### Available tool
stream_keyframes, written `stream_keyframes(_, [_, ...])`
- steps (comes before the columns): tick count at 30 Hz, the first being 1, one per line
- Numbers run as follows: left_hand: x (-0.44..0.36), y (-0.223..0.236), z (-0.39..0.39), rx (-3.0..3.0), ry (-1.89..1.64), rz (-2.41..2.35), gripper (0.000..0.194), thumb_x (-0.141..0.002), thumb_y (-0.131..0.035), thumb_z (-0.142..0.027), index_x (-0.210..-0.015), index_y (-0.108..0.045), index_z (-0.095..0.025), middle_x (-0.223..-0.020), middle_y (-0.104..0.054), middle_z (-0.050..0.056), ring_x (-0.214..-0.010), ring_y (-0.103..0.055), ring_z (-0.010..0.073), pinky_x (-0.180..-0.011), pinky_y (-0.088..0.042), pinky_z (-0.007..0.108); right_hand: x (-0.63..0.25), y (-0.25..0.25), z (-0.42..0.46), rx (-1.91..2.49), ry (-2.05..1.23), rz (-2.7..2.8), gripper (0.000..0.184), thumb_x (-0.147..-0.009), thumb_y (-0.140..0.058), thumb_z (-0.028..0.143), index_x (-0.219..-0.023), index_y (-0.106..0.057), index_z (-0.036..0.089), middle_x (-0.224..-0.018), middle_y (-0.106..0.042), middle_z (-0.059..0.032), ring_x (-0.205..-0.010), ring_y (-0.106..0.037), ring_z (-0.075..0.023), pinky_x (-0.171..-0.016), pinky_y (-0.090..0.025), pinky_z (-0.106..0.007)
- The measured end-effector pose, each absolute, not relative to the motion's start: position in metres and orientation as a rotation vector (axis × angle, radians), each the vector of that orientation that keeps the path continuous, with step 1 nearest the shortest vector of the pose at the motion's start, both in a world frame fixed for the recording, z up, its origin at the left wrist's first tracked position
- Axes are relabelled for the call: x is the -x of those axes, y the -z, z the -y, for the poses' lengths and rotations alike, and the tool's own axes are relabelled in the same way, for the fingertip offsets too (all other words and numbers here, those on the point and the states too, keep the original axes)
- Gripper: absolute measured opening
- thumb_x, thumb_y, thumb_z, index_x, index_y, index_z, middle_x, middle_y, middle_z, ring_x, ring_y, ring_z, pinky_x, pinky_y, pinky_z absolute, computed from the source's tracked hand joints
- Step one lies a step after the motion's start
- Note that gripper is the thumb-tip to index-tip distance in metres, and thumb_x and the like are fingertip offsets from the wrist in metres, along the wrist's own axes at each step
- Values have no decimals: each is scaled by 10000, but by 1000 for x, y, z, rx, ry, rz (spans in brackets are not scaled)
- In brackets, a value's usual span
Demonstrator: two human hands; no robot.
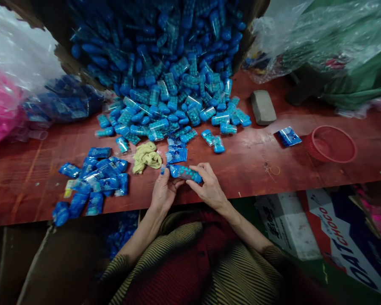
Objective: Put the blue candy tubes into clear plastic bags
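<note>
Near the front edge of the table, my right hand (209,186) is closed around a clear container of blue beads (189,173) that lies sideways. My left hand (164,189) pinches a blue printed wrapper (175,170) at the container's left end. How far the wrapper goes over the container is hard to make out. Just beyond my fingers lie flat blue wrappers (177,155) and a crumpled yellow-green cloth (147,157). To the left sits a pile of blue-wrapped containers (97,180).
A large heap of bead-filled containers (165,101) spills from a torn carton (257,12) onto the red table (235,182). At right are a grey block (263,107), a blue packet (288,137), a rubber band (274,170) and a red basket (332,144). Plastic bags (352,38) stand behind.
</note>
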State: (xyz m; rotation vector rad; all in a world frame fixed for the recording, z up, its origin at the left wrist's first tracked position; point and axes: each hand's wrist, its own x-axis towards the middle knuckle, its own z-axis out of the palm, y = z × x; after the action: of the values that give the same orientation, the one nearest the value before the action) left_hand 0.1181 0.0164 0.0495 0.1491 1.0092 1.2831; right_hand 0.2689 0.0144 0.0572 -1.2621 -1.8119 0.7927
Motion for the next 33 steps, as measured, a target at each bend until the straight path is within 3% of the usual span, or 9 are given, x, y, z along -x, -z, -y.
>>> stream_keyframes(14, [-119, -51, -17, -211, -1368, -1080, 329, -628, -774, -383, -780, -586, -161, -695, -683, -14, -620, -656, 132, -590, -538, 242, -265, -68, -11, 1331, -879, 1758, 328, -796, -619, 228, -1118, -569, 196, -992, -505, -62, -961, -564, -195, -873, -498, -350])
stream_keyframes(23, [-121, -48, -19, -52, -1301, -1168, 247, -752, -679, -323, -636, -560, -141, -511, -610, -14, -478, -604, 113, -500, -527, 223, -273, -59, -15, 1345, -854, 1751, 298, -802, -605, 226, -1099, -577, 218, -991, -519, -60, -957, -566, -202, -868, -491, -369])
stream_keyframes(33, [-121, -45, -14, -125, -1308, -1114, 276, -707, -707, -397, -719, -597, -144, -605, -652, -5, -502, -602, 104, -473, -504, 199, -269, -69, -14, 1316, -1119, 1627, 246, -774, -640, 245, -1012, -616, 186, -947, -590, -39, -882, -598, -168, -822, -487, -320])
